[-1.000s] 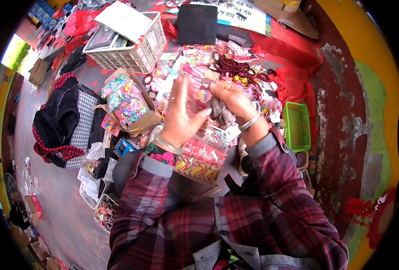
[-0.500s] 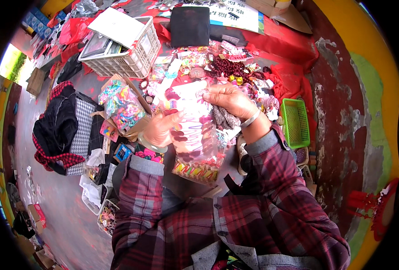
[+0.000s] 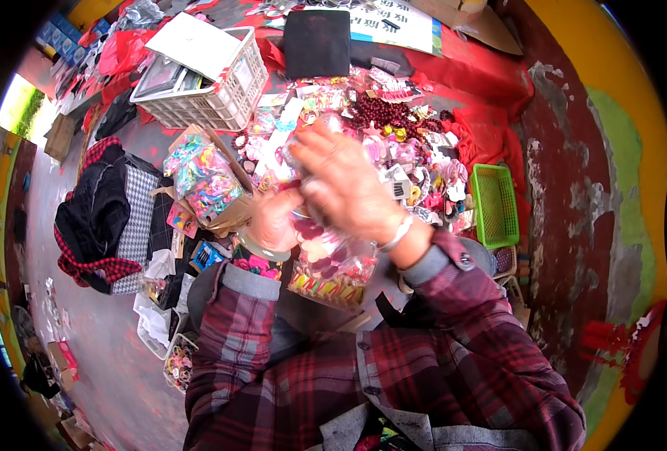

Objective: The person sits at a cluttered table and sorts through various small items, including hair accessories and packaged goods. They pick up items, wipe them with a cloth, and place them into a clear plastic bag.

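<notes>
My left hand (image 3: 273, 218) is closed on the left edge of a clear plastic bag (image 3: 326, 252) with pink and dark red rounded pieces inside. My right hand (image 3: 352, 184), a bracelet at its wrist, lies across the upper part of the bag with fingers stretched out, somewhat blurred. It hides most of the bag's top. Just below hangs or lies a clear pack of striped yellow, red and green pieces (image 3: 326, 288); I cannot tell whether it touches the bag. Beyond my hands spreads a heap of small packaged accessories and dark red beads (image 3: 382, 113).
Left of my hands stands an open carton with a bag of colourful pieces (image 3: 206, 177). A white crate (image 3: 232, 94) and a black flat case (image 3: 317, 45) are farther off. At right sits a green basket (image 3: 494, 207); dark clothing (image 3: 100, 214) lies at left.
My right hand has let go of the bag's upper right part and swung left, now flat over it. The bag sits lower and is largely covered. My left hand still holds it.
</notes>
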Motion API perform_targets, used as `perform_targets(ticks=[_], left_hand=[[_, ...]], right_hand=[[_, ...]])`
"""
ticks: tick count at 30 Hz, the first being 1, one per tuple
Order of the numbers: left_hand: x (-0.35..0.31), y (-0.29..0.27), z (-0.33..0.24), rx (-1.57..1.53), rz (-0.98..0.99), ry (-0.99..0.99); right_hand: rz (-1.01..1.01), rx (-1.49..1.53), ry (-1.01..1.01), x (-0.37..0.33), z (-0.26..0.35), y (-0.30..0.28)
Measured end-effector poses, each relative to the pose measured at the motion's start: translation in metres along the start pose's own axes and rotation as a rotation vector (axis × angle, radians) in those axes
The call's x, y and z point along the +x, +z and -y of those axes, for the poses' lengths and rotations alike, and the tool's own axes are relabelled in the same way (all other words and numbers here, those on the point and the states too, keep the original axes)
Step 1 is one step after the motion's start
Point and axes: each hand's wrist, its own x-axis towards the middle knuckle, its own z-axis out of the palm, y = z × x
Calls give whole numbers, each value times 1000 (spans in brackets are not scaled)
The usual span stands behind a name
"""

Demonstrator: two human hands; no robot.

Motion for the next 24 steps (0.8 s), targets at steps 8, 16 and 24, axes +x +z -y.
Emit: perform_targets(ticks=[8,16,24], left_hand=[[-4,-20,13,50,92,-109],[-3,-10,1,-45,104,16],[-1,-5,-3,23,-31,-5]], right_hand=[[-22,290,575,-4,-19,13],[-289,1855,1138,-22,-78,-7],[38,1449,889,0,-22,-13]])
